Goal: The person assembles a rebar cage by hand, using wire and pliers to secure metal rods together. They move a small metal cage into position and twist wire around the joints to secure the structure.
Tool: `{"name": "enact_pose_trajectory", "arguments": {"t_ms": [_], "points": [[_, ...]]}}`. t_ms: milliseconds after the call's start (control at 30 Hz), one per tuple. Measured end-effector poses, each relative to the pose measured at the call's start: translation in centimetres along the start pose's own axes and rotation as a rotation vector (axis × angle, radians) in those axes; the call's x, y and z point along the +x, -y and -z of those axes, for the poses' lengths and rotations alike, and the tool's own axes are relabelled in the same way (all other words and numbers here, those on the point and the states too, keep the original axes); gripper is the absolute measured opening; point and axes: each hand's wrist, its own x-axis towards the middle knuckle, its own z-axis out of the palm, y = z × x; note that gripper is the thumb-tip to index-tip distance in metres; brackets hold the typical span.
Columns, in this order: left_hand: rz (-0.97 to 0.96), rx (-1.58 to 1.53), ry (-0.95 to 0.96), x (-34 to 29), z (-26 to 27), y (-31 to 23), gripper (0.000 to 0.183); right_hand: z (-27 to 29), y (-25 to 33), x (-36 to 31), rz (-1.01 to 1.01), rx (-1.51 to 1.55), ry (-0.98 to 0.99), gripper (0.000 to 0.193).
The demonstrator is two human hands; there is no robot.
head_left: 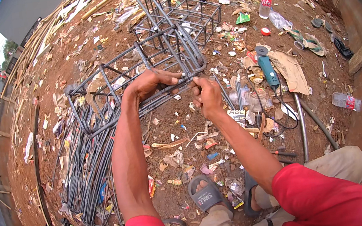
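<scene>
A rebar cage of long dark steel bars and square stirrups lies slanting across the ground in front of me. My left hand is closed over its near lower bar, fingers pointing right toward the cage's end. Just to the right, my right hand is in a pinch at the cage's near corner, fingertips against the bars. Whatever thin thing it may hold is too small to make out. A second group of stirrups stands behind the cage's right end, where several long bars rise away from me.
Loose steel rods lie in a heap at the left. To the right are a teal angle grinder with a black cord, a metal pipe, a plastic bottle and flip-flops. Litter covers the soil around my sandals.
</scene>
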Motion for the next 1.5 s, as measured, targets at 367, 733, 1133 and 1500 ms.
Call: {"name": "enact_pose_trajectory", "arguments": {"t_ms": [367, 733, 1133, 1500], "points": [[0.054, -0.048, -0.070, 0.1, 0.2, 0.2, 0.048, 1.8, 0.6, -0.4, 0.077, -0.305, 0.197, 0.042], [-0.009, 0.050, -0.080, 0.9, -1.2, -0.8, 0.049, 31.8, 6.7, -6.9, -0.741, -2.041, 0.679, 0.038], [-0.081, -0.002, -0.049, 0.1, -0.2, -0.6, 0.048, 36.3, 4.6, -17.3, -0.369, -2.047, 0.905, 0.068], [-0.045, 0.044, 0.014, 0.7, 0.6, -0.7, 0.058, 20.9, 7.2, -14.3, -0.289, -1.289, 0.432, 0.031]]}}
